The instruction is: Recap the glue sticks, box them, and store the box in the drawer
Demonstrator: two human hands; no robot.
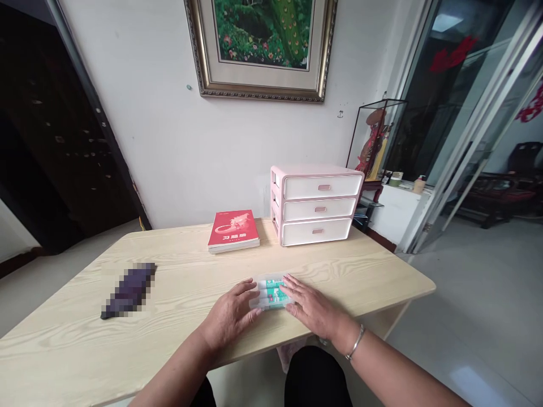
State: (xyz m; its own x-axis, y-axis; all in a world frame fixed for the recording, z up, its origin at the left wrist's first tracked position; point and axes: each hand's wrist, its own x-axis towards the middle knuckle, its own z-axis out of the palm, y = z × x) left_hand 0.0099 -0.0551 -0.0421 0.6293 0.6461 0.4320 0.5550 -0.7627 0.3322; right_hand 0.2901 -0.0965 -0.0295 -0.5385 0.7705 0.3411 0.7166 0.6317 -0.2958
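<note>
A small clear plastic pack (270, 292) with a green and white label lies on the light wooden table (178, 316) near its front edge. My left hand (231, 314) rests against the pack's left side, its fingers laid loosely on it. My right hand (311, 308), a bracelet on its wrist, lies flat on the pack's right side with fingers stretched out. Neither hand has lifted the pack.
A pink cabinet with three white drawers (316, 203), all shut, stands at the table's back. A red book (233, 229) lies to its left. A dark blurred object (129, 290) lies on the table's left. A framed picture (261, 48) hangs on the wall.
</note>
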